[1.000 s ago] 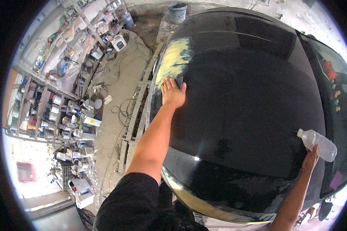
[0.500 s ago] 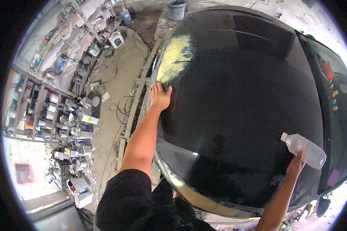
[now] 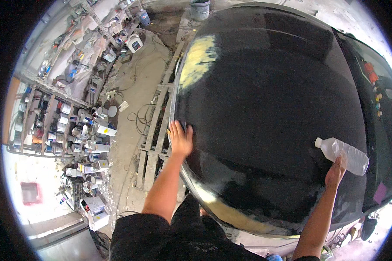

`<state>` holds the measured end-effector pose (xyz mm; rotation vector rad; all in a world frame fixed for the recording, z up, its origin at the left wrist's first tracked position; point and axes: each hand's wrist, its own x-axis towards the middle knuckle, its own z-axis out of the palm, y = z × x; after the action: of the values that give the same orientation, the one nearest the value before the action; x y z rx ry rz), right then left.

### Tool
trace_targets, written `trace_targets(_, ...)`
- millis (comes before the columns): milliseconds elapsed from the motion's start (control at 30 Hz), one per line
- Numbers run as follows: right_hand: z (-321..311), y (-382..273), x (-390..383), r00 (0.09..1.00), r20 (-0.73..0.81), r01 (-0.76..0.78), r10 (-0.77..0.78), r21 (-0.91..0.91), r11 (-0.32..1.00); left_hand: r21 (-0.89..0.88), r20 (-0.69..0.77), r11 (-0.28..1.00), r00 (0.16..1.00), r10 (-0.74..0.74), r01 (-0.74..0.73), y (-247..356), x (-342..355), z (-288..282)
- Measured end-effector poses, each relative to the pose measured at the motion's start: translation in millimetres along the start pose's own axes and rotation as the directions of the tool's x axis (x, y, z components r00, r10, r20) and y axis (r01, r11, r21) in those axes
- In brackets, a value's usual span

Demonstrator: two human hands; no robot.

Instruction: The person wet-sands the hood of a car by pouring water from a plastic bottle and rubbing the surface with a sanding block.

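Note:
A black car hood (image 3: pixel 265 100) spreads out before me. My left hand (image 3: pixel 181 140) lies flat on its left edge, fingers stretched out. Farther along that edge, beyond the fingertips, is a rough pale yellow filler patch (image 3: pixel 197 60). My right hand (image 3: pixel 335 174) grips a clear plastic bottle (image 3: pixel 348 157) from below, with the fingers partly hidden behind it. The bottle is tilted, its neck pointing left over the hood near the windshield. A second, duller yellowish area (image 3: pixel 235 216) runs along the hood's near edge.
Wooden pallets (image 3: pixel 149 167) lie beside the hood on the left. Past a strip of concrete floor (image 3: pixel 133 100) with a loose cable, shelves hold several paint cans (image 3: pixel 85 145). A dark bucket (image 3: pixel 200 10) stands at the far end. The windshield (image 3: pixel 381 143) borders the right.
My left hand has slid nearer along the hood's edge, away from the yellow patch. My right hand still holds the bottle, now slightly higher in view. The view has shifted a little.

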<state>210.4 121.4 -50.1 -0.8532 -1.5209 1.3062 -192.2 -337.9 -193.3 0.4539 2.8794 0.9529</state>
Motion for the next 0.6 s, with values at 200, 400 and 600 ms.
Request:
trace_targets(200,-9.3,4.3,2.5,1.000,-0.007,0.024,-0.024,0.008,1.000,0.283,0.157,0.956,0.987,0.030,-0.074,97.2,-27.7,2.9)
trace_targets(400,-10.8,-4.0,-7.5,0.999,-0.043,0.019,-0.020,-0.021,1.000,0.246,0.349,0.965,0.937,0.001,-0.093,114.6,-54.1,-20.8)
trace_targets(600,-2.0,2.3,-4.7,0.997,-0.047,0.058,-0.057,0.019,0.998,0.108,0.141,0.992,0.989,0.043,-0.058,169.3,50.8,-1.8)
